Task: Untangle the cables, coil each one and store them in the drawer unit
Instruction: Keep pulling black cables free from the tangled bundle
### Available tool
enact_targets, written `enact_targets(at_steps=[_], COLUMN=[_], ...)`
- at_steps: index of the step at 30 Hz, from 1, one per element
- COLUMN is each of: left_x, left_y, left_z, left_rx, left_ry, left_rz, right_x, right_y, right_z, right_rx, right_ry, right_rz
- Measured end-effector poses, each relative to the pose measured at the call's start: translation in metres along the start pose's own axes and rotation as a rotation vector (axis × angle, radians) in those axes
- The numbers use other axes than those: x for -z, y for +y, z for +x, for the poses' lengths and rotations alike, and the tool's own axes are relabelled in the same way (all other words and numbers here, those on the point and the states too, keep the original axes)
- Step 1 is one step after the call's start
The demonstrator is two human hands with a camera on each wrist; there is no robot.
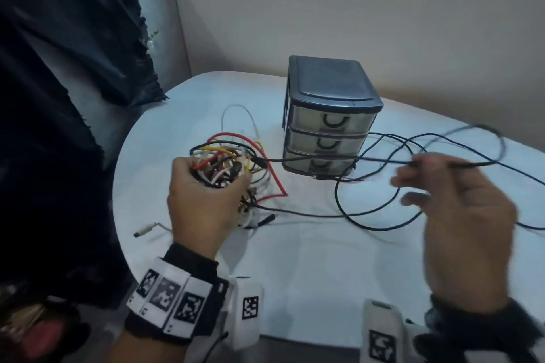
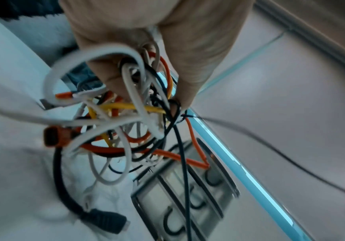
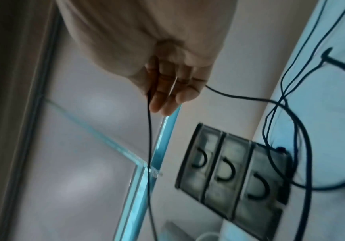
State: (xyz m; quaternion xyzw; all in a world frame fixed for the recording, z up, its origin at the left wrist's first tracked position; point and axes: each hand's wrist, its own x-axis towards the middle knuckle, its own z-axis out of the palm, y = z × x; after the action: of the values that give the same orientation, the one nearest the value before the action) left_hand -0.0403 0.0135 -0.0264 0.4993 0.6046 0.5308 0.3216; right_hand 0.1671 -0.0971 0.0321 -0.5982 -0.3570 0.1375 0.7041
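Note:
A tangle of red, yellow, white and black cables [image 1: 233, 156] lies left of centre on the white table [image 1: 324, 268]. My left hand [image 1: 203, 186] grips the tangle from above; in the left wrist view the fingers [image 2: 110, 78] curl round the tangle [image 2: 122, 117]. A thin black cable [image 1: 339, 160] runs taut from the tangle to my right hand [image 1: 415, 163], which pinches it in front of the drawer unit [image 1: 330, 115]. The right wrist view shows the fingers [image 3: 167, 94] holding the black cable [image 3: 150, 138]. All three drawers of the drawer unit [image 3: 235, 176] are closed.
Loose loops of black cable [image 1: 368, 215] spread over the table to the right of the unit. A white plug [image 1: 144, 230] lies near the table's left edge. Dark fabric [image 1: 59, 97] hangs at the left over a grey headboard [image 1: 168, 38]. A wall stands behind.

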Motion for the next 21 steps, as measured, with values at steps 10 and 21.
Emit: enact_targets(at_steps=[10, 21], left_x=[0.007, -0.006], left_y=[-0.004, 0.015], left_z=[0.016, -0.024], left_rx=[0.095, -0.13], left_ry=[0.127, -0.07], left_rz=[-0.102, -0.013], right_x=[0.056, -0.029], right_y=[0.032, 0.004], right_z=[0.041, -0.031], right_rx=[-0.502, 0.025], right_ry=[0.267, -0.16], right_rz=[0.507, -0.326])
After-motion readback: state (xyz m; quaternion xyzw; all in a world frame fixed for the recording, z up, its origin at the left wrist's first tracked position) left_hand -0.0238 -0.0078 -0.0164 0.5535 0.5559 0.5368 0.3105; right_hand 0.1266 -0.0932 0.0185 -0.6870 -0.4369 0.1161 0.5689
